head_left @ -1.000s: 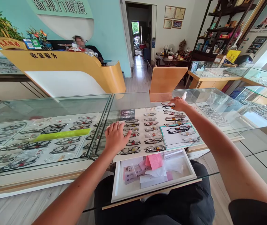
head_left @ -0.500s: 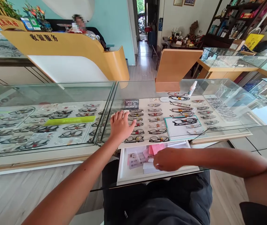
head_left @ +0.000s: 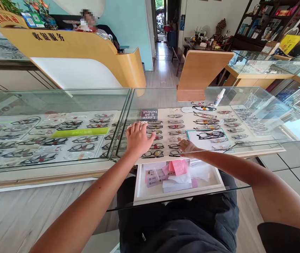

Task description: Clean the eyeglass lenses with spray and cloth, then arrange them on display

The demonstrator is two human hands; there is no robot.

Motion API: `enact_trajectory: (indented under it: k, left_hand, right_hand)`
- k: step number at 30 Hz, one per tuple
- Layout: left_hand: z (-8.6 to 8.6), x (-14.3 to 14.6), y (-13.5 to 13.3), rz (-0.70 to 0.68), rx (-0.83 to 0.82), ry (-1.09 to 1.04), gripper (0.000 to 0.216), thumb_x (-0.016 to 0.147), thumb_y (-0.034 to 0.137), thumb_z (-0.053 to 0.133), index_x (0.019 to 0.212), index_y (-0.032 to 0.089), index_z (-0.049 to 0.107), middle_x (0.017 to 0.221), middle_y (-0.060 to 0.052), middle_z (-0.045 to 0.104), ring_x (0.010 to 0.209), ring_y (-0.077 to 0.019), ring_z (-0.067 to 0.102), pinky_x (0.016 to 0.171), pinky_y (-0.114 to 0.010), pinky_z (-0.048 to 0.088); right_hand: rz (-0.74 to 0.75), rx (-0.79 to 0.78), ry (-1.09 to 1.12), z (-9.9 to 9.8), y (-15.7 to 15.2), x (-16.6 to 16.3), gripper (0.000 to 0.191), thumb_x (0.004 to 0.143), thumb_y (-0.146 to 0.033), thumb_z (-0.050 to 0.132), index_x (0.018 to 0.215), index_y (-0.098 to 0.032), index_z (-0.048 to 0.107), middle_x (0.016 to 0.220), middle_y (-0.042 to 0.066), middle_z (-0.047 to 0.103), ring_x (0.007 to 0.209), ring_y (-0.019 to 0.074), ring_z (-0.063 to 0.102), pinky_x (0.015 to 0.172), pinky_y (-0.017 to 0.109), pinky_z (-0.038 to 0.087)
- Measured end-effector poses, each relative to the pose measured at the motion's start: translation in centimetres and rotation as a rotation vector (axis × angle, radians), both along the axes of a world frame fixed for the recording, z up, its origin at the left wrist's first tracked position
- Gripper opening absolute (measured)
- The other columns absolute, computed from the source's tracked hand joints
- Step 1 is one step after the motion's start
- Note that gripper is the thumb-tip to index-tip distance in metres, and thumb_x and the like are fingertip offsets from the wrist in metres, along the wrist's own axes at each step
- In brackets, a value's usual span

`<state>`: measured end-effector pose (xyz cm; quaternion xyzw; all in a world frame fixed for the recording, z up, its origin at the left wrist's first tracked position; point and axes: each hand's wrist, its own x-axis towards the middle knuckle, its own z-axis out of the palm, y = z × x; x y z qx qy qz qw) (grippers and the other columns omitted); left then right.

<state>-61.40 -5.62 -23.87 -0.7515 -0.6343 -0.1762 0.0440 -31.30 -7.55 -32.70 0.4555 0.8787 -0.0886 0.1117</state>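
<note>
My left hand [head_left: 137, 138] lies on the glass top of the showcase, its fingertips pressing a crumpled white cloth [head_left: 142, 123]. Its thumb points right, over a column of eyeglasses. Under the glass, my right hand [head_left: 189, 146] reaches into the display with its fingers closed at the right end of a pair of dark eyeglasses [head_left: 174, 146]. Part of that pair is hidden behind the fingers. Below, a white drawer [head_left: 142, 198] stands pulled out, with pink slips [head_left: 179, 167], printed cards [head_left: 155, 178], a white paper piece and clear plastic in it.
More eyeglasses lie in rows in both showcases, one black pair [head_left: 210, 135] on a white teal-edged tray. A white spray bottle [head_left: 219, 97] and a wooden stand [head_left: 202, 73] are on the glass. A person [head_left: 88, 21] sits behind the yellow counter [head_left: 78, 44].
My right hand has left the drawer and moved up under the glass to the eyeglasses. The papers and clear plastic in the drawer now show. My left hand keeps its place on the cloth.
</note>
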Motion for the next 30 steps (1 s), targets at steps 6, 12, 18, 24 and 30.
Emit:
enact_trajectory:
  k: [6,12,18,24,30]
  left_hand:
    - [0.1,-0.1,0.1,0.007,-0.047,-0.014,0.067,0.106,0.063,0.044,0.158,0.023,0.058,0.17,-0.015,0.052,0.163,-0.0388,0.039,0.133,-0.062,0.031]
    - [0.2,-0.2,0.2,0.007,-0.061,-0.012,0.067,0.106,0.063,0.044,0.158,0.023,0.058,0.17,-0.016,0.052,0.163,-0.0387,0.039,0.133,-0.062,0.031]
    - [-0.1,-0.2,0.3,-0.004,-0.041,-0.007,0.067,0.106,0.062,0.044,0.158,0.022,0.059,0.17,-0.017,0.052,0.162,-0.0398,0.039,0.131,-0.063,0.033]
    - [-0.1,-0.2,0.2,-0.011,-0.015,-0.017,0.064,0.106,0.061,0.045,0.156,0.023,0.06,0.167,-0.017,0.055,0.16,-0.0398,0.041,0.132,-0.062,0.032]
    - [0.1,0.0,0.0,-0.012,-0.017,-0.033,0.062,0.105,0.058,0.048,0.156,0.023,0.06,0.167,-0.017,0.055,0.161,-0.0386,0.04,0.134,-0.061,0.028]
  right_hand:
    - [-0.082,-0.064,0.035,-1.5,1.1,-0.6,0.02,0.101,-0.034,0.074,0.111,-0.017,0.077,0.131,0.017,0.076,0.135,0.0323,0.061,0.117,0.042,0.045]
    - [-0.195,-0.108,0.05,-0.7,1.2,-1.6,0.022,0.105,-0.032,0.071,0.115,-0.014,0.076,0.129,0.013,0.076,0.133,0.0297,0.066,0.118,0.052,0.049]
    - [-0.165,-0.297,0.14,3.0,-2.0,-2.1,0.015,0.098,-0.028,0.077,0.105,-0.018,0.085,0.124,0.014,0.081,0.132,0.0318,0.069,0.104,0.037,0.053]
    - [0.027,-0.553,0.363,9.8,-7.7,-2.0,0.02,0.093,-0.041,0.086,0.104,-0.024,0.086,0.117,0.004,0.082,0.108,0.0217,0.074,0.089,0.03,0.052]
    - [0.268,-0.242,0.644,18.7,-7.3,-0.7,0.01,0.101,-0.028,0.078,0.096,-0.02,0.079,0.105,0.006,0.081,0.104,0.021,0.071,0.099,0.036,0.05]
